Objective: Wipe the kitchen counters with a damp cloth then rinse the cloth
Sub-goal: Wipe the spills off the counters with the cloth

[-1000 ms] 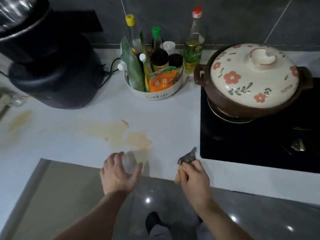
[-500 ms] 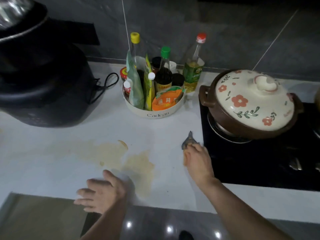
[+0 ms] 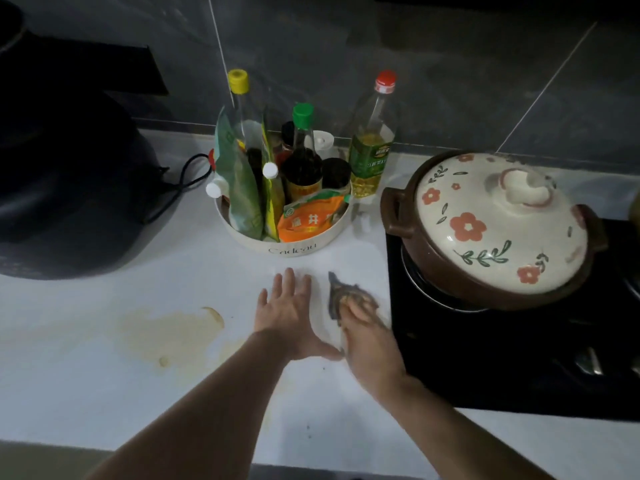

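A small dark grey cloth (image 3: 337, 289) lies on the white counter (image 3: 104, 403) just left of the black stove. My right hand (image 3: 372, 341) presses down on it, fingers over the cloth; its pointed far end sticks out past my fingertips. My left hand (image 3: 289, 317) lies flat on the counter right beside it, fingers straight and spread, thumb reaching toward the right hand. A brownish stain (image 3: 173, 336) spreads over the counter left of my left hand.
A round white caddy (image 3: 294, 249) of sauce bottles and packets stands just behind my hands, an oil bottle (image 3: 372, 147) next to it. A flowered clay pot (image 3: 491, 226) sits on the stove (image 3: 519, 368) at right. A big black appliance (image 3: 65, 188) with a cord stands at left.
My left hand has come up from the counter's front edge and now lies flat beside the cloth. My right hand and the cloth stay by the stove edge. The view has come closer.
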`<state>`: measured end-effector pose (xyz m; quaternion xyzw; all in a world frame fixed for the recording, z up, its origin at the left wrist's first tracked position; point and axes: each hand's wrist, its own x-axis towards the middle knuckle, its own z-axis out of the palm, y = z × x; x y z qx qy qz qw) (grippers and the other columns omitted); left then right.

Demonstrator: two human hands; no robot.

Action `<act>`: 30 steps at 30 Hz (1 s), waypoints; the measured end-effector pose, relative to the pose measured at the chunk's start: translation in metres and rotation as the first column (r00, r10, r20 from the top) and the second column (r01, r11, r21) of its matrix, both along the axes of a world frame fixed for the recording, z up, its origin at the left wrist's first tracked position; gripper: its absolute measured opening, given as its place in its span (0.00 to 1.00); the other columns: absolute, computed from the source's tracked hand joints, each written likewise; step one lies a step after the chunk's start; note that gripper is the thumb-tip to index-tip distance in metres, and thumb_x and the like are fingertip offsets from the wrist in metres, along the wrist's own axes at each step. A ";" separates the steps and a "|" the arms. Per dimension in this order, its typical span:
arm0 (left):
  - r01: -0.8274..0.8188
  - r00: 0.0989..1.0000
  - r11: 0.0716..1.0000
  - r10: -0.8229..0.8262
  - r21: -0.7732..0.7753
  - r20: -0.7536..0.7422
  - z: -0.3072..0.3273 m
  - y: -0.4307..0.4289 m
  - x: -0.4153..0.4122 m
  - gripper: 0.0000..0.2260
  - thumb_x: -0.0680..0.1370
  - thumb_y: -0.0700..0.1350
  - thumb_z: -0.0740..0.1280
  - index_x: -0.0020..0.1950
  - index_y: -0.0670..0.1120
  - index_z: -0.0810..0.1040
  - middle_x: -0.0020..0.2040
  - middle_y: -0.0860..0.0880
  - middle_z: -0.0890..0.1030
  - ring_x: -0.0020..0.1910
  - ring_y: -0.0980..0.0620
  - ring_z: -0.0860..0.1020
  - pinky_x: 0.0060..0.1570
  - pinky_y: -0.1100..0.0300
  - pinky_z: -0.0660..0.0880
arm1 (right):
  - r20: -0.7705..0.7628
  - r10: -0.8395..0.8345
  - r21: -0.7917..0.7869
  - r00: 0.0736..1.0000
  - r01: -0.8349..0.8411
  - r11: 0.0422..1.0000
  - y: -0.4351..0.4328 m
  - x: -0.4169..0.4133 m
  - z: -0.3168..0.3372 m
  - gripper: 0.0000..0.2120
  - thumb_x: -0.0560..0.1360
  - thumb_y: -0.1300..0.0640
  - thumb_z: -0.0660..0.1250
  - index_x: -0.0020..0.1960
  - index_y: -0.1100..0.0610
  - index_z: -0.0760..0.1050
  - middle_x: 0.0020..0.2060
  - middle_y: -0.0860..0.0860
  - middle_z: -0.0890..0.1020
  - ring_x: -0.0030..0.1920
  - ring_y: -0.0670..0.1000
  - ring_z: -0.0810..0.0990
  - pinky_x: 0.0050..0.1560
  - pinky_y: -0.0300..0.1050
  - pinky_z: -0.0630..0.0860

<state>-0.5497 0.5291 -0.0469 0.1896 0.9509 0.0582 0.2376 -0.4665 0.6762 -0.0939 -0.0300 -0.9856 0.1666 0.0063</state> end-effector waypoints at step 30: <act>-0.008 0.990 0.992 0.026 -0.123 0.141 -0.014 0.020 -0.020 0.73 0.53 0.66 0.80 0.78 0.51 0.29 0.78 0.44 0.29 0.77 0.39 0.32 0.75 0.37 0.48 | -0.037 -0.297 0.174 0.954 0.298 0.938 0.055 -0.162 -0.009 0.26 0.81 0.51 0.50 0.76 0.59 0.57 0.76 0.57 0.59 0.77 0.57 0.54 0.76 0.58 0.47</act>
